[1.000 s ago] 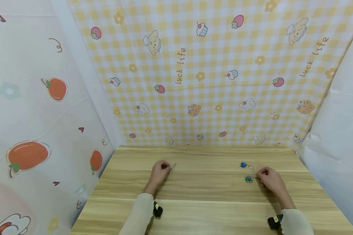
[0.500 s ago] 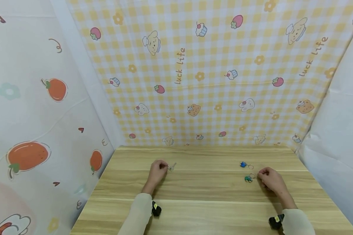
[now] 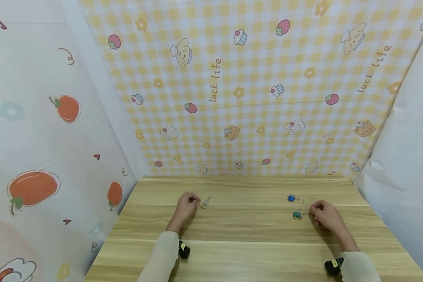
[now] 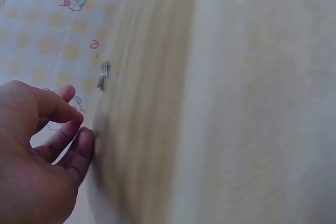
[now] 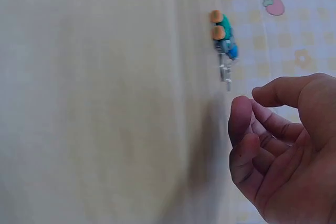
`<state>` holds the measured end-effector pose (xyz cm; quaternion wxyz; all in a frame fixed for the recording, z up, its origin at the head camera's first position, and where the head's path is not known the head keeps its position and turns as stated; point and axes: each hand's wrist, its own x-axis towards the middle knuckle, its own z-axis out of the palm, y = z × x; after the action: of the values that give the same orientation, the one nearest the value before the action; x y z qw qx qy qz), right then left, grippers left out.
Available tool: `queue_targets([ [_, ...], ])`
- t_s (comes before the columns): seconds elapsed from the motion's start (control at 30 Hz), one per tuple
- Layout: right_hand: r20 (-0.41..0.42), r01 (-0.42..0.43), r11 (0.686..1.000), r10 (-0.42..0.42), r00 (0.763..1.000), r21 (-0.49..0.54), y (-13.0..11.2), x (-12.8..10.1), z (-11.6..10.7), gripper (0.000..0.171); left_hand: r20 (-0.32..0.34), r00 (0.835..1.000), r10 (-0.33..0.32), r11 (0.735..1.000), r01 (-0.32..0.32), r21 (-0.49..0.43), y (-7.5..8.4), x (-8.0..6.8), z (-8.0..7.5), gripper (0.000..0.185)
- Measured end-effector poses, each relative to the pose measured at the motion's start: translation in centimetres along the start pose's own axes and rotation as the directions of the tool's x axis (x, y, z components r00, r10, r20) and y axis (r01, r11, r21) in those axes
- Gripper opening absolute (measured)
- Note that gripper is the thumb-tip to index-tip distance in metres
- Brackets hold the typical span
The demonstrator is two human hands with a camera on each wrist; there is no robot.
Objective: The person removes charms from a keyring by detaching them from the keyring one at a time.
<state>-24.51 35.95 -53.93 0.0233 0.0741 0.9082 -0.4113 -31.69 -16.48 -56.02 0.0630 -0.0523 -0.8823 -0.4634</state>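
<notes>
- Nearest to me are my two sleeves, each wrist wearing a small black camera, resting on the wooden table (image 3: 232, 254).
- My left hand (image 3: 185, 204) lies on the wood with its fingers loosely curled and gripping nothing; the left wrist view shows the fingertips (image 4: 79, 140) bent toward the palm with bare wood under them.
- Just past those fingertips, apart from them, lies the small silver key ring (image 3: 205, 203); from the wrist it is a thin metal glint (image 4: 104, 75) on the board.
- My right hand (image 3: 325, 215) is likewise loosely curled and empty; in the right wrist view the thumb and fingers (image 5: 247, 135) arch over nothing.
- Just beside that hand lies the green charm (image 3: 297, 215) with its ring, close to my fingertips but not touching them as far as I can tell.
- A little farther back sits the blue charm (image 3: 291, 198) with its own ring, near the green one and apart from it. From the wrist the two charms (image 5: 224, 32) line up one behind the other.
- I judge this a pause between grasps: everything small is set down and neither hand has a hold.
- Any next pick-up calls for a fine fingertip pinch low on the wood, since these rings lie flat and thin and would skate away under a clumsy push.
- Farthest back stands the yellow checked backdrop (image 3: 253, 90) with its cartoon prints.
</notes>
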Motion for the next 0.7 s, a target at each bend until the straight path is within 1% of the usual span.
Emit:
queue_targets([
  [0.1, -0.009, 0.041, 0.999, -0.041, 0.999, -0.006, -0.8, 0.0, -0.5, 0.029, 0.014, 1.000, -0.007, 1.000, 0.007, -0.006, 0.5, 0.2, -0.8, 0.017],
  [0.2, -0.020, 0.100, 0.995, -0.100, 0.995, -0.023, -1.8, 0.0, -1.0, 0.029, 0.025, 1.000, -0.002, 1.000, 0.003, -0.022, 1.4, 0.5, -1.8, 0.016],
  [0.3, -0.030, 0.152, 0.987, -0.154, 0.988, -0.051, -2.6, 0.3, -1.5, 0.029, 0.028, 0.999, 0.021, 1.000, -0.021, -0.016, 2.2, 0.9, -2.7, 0.016],
  [0.33, -0.032, 0.169, 0.984, -0.171, 0.985, -0.061, -2.8, 0.4, -1.6, 0.029, 0.027, 0.999, 0.039, 0.999, -0.039, -0.005, 2.5, 1.0, -3.0, 0.016],
  [0.47, -0.033, 0.223, 0.969, -0.227, 0.973, -0.104, -4.1, 0.8, -2.1, 0.028, 0.042, 0.996, 0.072, 0.997, -0.073, 0.001, 3.6, 1.3, -4.0, 0.018],
  [0.57, -0.020, 0.255, 0.958, -0.260, 0.965, -0.132, -5.2, 1.1, -2.4, 0.029, 0.056, 0.996, 0.073, 0.997, -0.074, 0.003, 4.4, 1.4, -4.5, 0.022],
  [0.7, -0.025, 0.300, 0.937, -0.309, 0.951, -0.181, -6.6, 1.6, -2.6, 0.036, 0.055, 0.992, 0.113, 0.991, -0.117, 0.071, 5.2, 1.7, -4.7, 0.029],
])
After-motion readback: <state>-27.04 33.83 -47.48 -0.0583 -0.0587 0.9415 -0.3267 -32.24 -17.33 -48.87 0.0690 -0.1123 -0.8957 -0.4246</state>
